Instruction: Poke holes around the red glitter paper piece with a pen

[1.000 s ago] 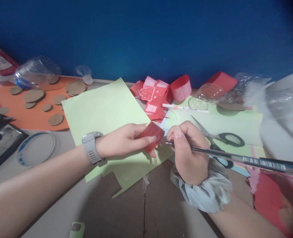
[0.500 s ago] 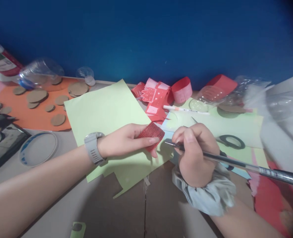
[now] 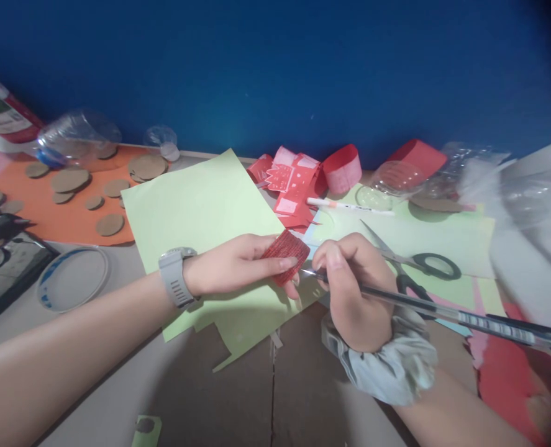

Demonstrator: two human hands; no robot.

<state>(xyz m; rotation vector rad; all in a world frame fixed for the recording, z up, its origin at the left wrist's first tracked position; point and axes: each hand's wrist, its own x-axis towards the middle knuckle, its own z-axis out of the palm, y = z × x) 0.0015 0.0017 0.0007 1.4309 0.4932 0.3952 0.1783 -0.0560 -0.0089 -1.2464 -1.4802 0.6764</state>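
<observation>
My left hand [image 3: 242, 267], with a grey watch at its wrist, grips a small red piece [image 3: 285, 251] with dark line marks, thumb on top and fingers beneath. In my right hand [image 3: 356, 288] is a dark-barrelled pen [image 3: 419, 301], pinched near its point. The pen tip is at the right edge of the red piece; whether it touches, I cannot tell. A pale green paper sheet [image 3: 195, 205] lies under my left hand. Behind my right hand, scissors [image 3: 436, 266] with black handles rest on more paper.
Cardboard discs [image 3: 70, 180] lie on orange paper [image 3: 33, 205] at the left, beside clear plastic bottle parts [image 3: 79, 133] and a tape ring [image 3: 72, 279]. Red paper shapes [image 3: 298, 186] and a white marker [image 3: 347, 205] are at the back. A blue panel [image 3: 275, 74] stands behind.
My right hand has moved left with the pen, bringing the tip to the red piece's edge. More of the scissors now shows. My left hand has barely moved.
</observation>
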